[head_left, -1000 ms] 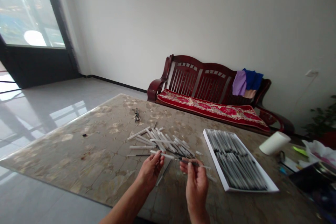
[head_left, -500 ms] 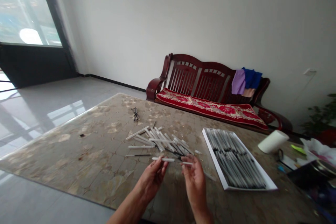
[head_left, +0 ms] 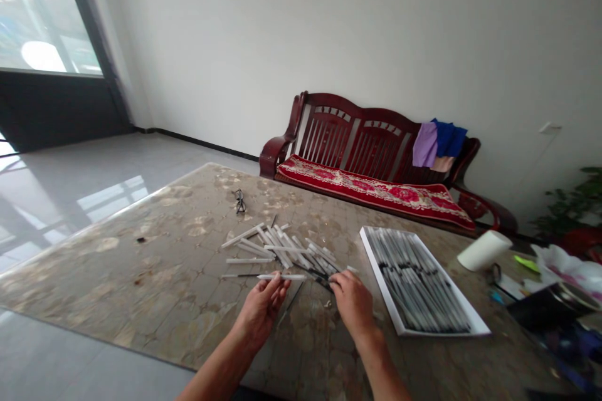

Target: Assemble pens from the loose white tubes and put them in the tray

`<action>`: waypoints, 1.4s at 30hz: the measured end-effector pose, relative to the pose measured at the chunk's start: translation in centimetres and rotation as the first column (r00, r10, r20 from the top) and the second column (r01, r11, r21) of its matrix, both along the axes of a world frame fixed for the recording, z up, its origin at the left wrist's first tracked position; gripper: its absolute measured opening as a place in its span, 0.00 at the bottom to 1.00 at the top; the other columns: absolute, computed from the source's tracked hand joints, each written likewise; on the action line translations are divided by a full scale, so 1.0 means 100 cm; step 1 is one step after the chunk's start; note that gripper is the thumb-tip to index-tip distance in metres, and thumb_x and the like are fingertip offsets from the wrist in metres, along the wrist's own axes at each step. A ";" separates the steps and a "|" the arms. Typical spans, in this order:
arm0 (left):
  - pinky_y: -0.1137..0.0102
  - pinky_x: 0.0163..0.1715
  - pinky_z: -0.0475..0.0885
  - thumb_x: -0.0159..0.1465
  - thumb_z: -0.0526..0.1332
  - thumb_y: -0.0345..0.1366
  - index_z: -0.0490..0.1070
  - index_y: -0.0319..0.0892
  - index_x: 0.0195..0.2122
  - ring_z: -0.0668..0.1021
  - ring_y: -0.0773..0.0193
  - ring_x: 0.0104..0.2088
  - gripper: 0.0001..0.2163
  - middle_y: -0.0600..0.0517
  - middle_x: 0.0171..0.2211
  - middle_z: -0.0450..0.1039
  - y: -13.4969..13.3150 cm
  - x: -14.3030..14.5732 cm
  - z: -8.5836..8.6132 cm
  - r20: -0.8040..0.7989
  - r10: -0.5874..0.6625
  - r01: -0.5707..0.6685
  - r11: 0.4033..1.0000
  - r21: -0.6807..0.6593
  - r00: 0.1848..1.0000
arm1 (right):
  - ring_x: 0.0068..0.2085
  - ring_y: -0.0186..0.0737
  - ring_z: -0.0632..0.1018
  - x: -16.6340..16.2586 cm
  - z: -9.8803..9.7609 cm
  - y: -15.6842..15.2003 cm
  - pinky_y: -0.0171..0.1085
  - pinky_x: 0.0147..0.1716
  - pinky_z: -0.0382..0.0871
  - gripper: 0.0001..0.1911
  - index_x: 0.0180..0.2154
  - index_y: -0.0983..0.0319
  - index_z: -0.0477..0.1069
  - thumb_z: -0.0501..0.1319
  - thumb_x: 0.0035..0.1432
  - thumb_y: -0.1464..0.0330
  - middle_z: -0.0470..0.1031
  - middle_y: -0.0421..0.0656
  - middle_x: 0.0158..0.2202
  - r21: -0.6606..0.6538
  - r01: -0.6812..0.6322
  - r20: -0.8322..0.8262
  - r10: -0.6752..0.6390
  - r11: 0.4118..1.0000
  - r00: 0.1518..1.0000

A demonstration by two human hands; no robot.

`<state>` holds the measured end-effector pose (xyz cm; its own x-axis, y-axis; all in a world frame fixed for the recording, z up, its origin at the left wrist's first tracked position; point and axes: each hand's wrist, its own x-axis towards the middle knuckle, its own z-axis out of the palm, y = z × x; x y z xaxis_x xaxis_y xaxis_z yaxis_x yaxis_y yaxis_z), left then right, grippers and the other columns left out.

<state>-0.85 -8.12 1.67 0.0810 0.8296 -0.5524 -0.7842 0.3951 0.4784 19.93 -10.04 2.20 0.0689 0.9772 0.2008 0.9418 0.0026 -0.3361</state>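
My left hand [head_left: 266,301] pinches a white pen barrel [head_left: 294,277] and holds it level above the table. My right hand [head_left: 352,297] is palm down at the right end of the pile, its fingertips closed at some dark thin pen refills [head_left: 320,281]; what they grip is hidden. White pen barrels [head_left: 285,249] lie loosely heaped just beyond both hands. A thin dark refill [head_left: 290,302] lies on the table between the hands. Right of my right hand, a white box [head_left: 399,324] holds tight rows of clear pens with dark parts.
Folded eyeglasses [head_left: 239,200] lie on the patterned table [head_left: 179,276] beyond the pile. At right are a white roll [head_left: 484,250], a dark cup [head_left: 540,307] and a plastic bag [head_left: 569,269]. A wooden bench [head_left: 362,144] stands behind the table.
My right hand has left the pen barrel area, turned palm down and reached to the dark refills. My left hand has shifted slightly left, still holding the barrel. A dark refill now shows between the hands.
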 end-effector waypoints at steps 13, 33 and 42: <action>0.82 0.21 0.76 0.64 0.59 0.20 0.70 0.36 0.28 0.81 0.70 0.22 0.09 0.52 0.22 0.76 -0.002 0.009 -0.004 -0.027 0.005 -0.004 1.000 0.015 1.000 | 0.39 0.42 0.79 -0.015 -0.007 0.003 0.34 0.35 0.68 0.08 0.37 0.59 0.73 0.56 0.62 0.73 0.79 0.45 0.37 0.036 0.060 -0.186 -0.053 0.998 0.981; 0.81 0.23 0.77 0.62 0.61 0.20 0.72 0.36 0.29 0.81 0.70 0.24 0.07 0.52 0.24 0.76 -0.005 0.013 -0.006 -0.043 -0.010 0.013 0.998 0.069 0.999 | 0.34 0.40 0.79 -0.043 0.001 -0.014 0.34 0.36 0.72 0.06 0.33 0.59 0.76 0.60 0.57 0.69 0.79 0.43 0.32 0.262 0.019 -0.606 0.149 0.965 0.781; 0.80 0.24 0.76 0.49 0.74 0.26 0.74 0.38 0.29 0.81 0.68 0.26 0.10 0.53 0.25 0.77 -0.008 0.013 -0.009 -0.099 0.006 0.010 0.988 0.153 0.995 | 0.32 0.40 0.79 -0.040 -0.004 -0.013 0.34 0.34 0.72 0.06 0.34 0.59 0.74 0.58 0.59 0.69 0.79 0.42 0.30 0.261 0.007 -0.584 0.152 0.965 0.798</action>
<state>0.46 -8.94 0.82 0.0342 0.9047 -0.4246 -0.7294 0.3131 0.6083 15.91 -11.29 1.82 0.1832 0.9112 0.3690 0.5487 0.2167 -0.8074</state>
